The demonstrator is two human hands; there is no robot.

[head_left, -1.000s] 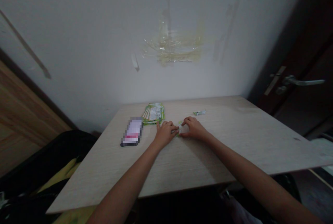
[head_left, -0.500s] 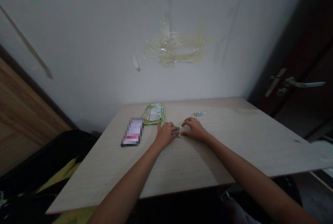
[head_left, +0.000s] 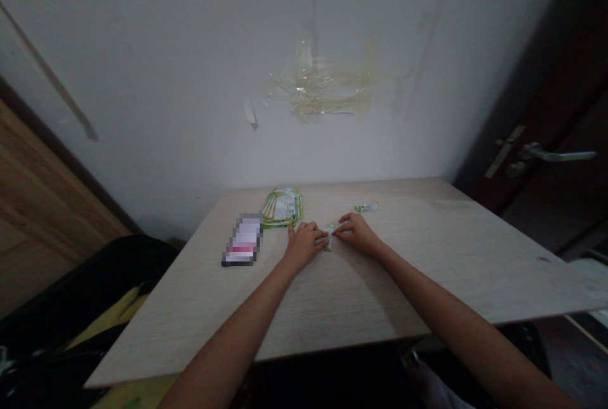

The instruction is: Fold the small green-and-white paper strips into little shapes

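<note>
A small white-and-green wrapper strip (head_left: 330, 239) lies on the table between my two hands. My left hand (head_left: 304, 243) is closed, its thumb and fingertips on the strip's left side. From the other side, my right hand (head_left: 360, 233) pinches the strip's right edge between thumb and forefinger. Part of the strip is hidden under the fingers. Just beyond my left hand lies a fanned stack of green-and-white packets (head_left: 286, 205). Beyond my right hand rests a similar torn-looking strip (head_left: 366, 207).
Left of my left hand lies a phone (head_left: 244, 239) with a blurred screen. The pale wooden table (head_left: 342, 308) meets a wall (head_left: 190, 80) marked with clear tape (head_left: 327, 89). A dark door with a metal handle (head_left: 560, 154) stands at right; dark bags lie at lower left.
My right thumb and forefinger have come together at the strip's edge, and more of the strip shows between the hands. My left hand is nearly unchanged.
</note>
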